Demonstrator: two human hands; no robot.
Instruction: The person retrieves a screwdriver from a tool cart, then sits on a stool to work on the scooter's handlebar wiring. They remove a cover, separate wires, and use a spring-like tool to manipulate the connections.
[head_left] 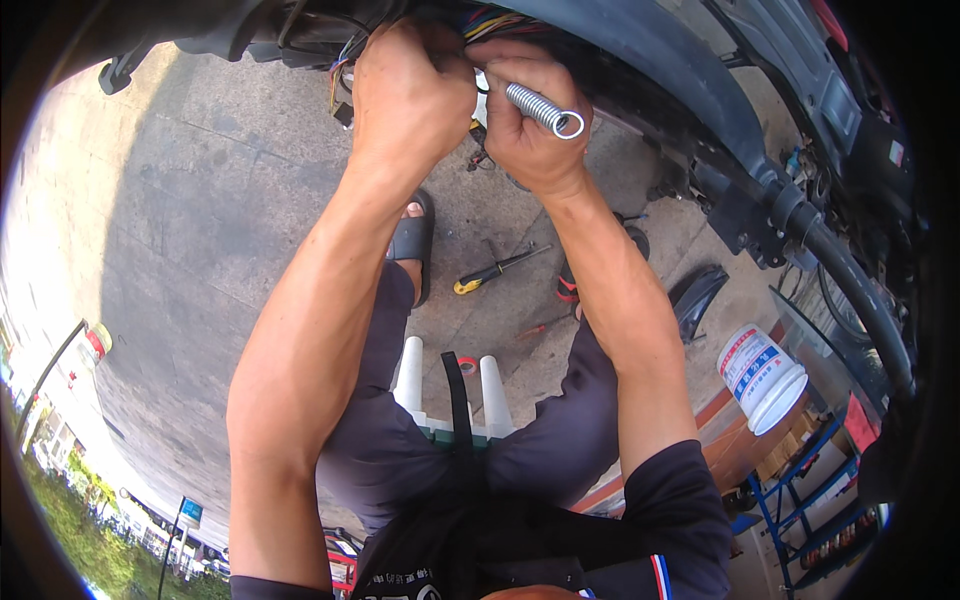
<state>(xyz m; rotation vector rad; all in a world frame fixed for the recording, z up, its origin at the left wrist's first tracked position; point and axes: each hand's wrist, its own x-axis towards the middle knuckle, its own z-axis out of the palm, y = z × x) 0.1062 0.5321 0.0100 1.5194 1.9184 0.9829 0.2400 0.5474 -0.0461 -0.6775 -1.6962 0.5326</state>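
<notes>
My left hand [408, 100] is closed, its fingertips hidden up against the dark underside of a vehicle part. Close beside it, my right hand [535, 150] is curled round a silvery coil spring [538, 106] with a ring-shaped end that sticks out toward me. Colourful wires [503, 24] run just above both hands. Other thin wires with a dark connector [343, 113] hang left of my left hand. A thin black wire passes between the hands; what the left fingers pinch cannot be made out.
A yellow-and-black screwdriver [490, 273] lies on the concrete floor between my feet. Near my lap are white stool legs [409, 372] and a red tape roll [467, 366]. A white bucket [764, 380] stands at right. A curved grey vehicle panel [690, 80] spans the upper right.
</notes>
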